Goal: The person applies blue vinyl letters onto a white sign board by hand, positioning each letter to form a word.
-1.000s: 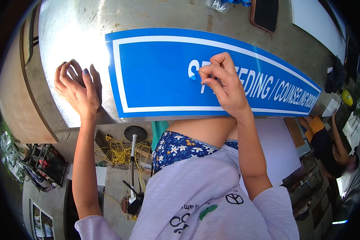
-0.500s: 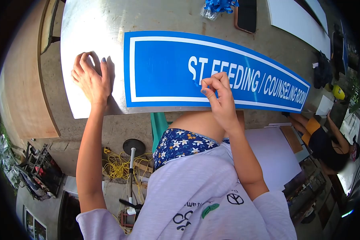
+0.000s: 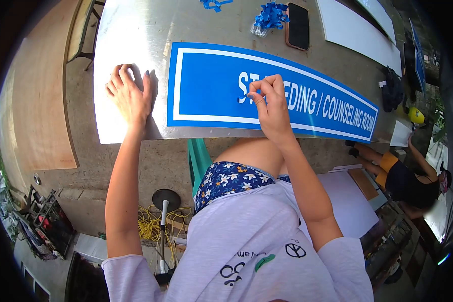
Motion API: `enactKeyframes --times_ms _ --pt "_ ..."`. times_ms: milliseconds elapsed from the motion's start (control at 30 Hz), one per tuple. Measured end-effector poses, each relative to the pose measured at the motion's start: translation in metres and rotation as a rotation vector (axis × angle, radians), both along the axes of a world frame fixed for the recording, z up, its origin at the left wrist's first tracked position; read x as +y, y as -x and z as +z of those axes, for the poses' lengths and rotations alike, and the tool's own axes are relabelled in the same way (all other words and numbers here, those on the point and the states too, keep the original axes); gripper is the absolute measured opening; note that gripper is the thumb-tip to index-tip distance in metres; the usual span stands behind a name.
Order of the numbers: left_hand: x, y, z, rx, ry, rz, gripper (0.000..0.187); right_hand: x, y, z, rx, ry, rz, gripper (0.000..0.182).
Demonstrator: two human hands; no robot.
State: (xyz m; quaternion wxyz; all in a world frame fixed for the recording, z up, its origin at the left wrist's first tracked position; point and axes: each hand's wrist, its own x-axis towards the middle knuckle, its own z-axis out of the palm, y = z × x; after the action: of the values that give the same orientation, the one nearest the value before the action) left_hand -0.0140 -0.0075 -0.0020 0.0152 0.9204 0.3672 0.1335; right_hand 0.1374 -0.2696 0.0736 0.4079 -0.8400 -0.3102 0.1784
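A long blue sign with a white border and white letters lies on a shiny metal sheet. My right hand hovers over the first letters, thumb and forefinger pinched on a tiny scrap of blue film against the sign's face. It hides part of the first word. My left hand rests flat on the bare metal just left of the sign's end, palm down, holding nothing.
A pile of blue film scraps and a dark phone lie beyond the sign. White boards sit at the far right. Another person sits on the floor at the right. Yellow cable and a stand lie below.
My right hand dropped toward the sign's near edge, then returned to the first letters, still pinched. The view shifted, so sign and left hand sit further right. More letters of the first word show.
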Motion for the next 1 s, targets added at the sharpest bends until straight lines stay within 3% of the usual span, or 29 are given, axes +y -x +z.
enactKeyframes --times_ms 300,467,733,867,1000 --pt "-0.002 0.001 0.002 0.004 0.006 -0.008 0.054 0.021 -0.03 0.038 -0.138 -0.111 -0.061 0.009" --pt "-0.002 0.0 0.001 0.005 0.0 0.002 0.053 0.025 -0.086 0.042 -0.246 -0.195 -0.164 0.011" --pt "-0.002 0.0 0.001 -0.029 0.016 0.004 0.054 0.05 -0.17 -0.017 0.101 -0.278 -0.257 0.019" --pt "-0.003 -0.002 0.002 -0.027 0.037 0.011 0.055 0.051 -0.193 -0.044 -0.192 -0.087 -0.335 0.017" --pt "-0.004 -0.002 0.004 -0.02 0.055 0.013 0.054 0.051 -0.193 -0.048 -0.296 0.056 -0.404 0.017"
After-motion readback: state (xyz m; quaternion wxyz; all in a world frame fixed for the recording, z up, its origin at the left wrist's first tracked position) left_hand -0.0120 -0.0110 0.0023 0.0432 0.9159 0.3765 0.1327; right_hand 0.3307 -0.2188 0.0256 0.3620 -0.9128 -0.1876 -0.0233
